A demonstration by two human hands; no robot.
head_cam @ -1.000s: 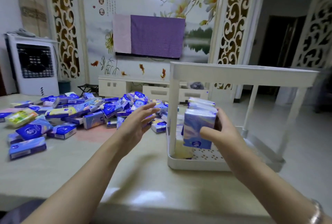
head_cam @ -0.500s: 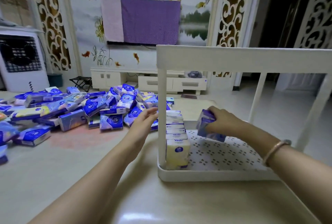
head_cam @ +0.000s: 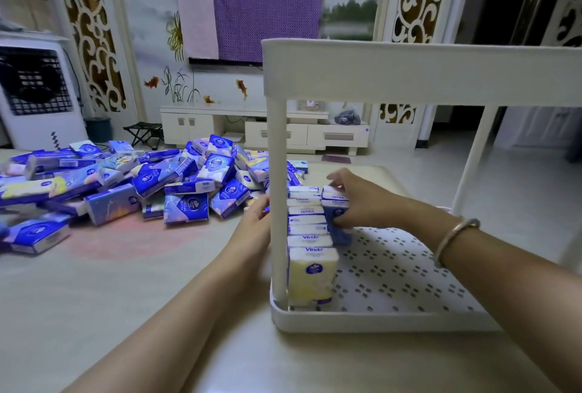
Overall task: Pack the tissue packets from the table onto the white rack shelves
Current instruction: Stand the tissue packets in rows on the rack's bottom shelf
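Note:
A white two-level rack (head_cam: pixel 378 318) stands on the table at the right. A row of upright tissue packets (head_cam: pixel 310 235) lines the left side of its perforated lower shelf. My right hand (head_cam: pixel 362 200) reaches into the lower shelf and grips two blue packets (head_cam: pixel 336 206) standing beside the far end of that row. My left hand (head_cam: pixel 253 224) is outside the rack, against its front-left post, fingers extended; the post hides the fingertips. A big loose pile of blue packets (head_cam: pixel 176 184) lies on the table to the left.
The rack's top shelf (head_cam: pixel 422 72) spans overhead at the right. More packets (head_cam: pixel 34 235) lie scattered toward the table's left edge. Bare tabletop (head_cam: pixel 94 314) lies in front of the pile. A TV cabinet (head_cam: pixel 220 128) and a white air cooler (head_cam: pixel 34 93) stand beyond the table.
My right hand has carried the blue packets down into the lower shelf and stood them beside the far end of the row. My left hand moved right, up to the rack's post.

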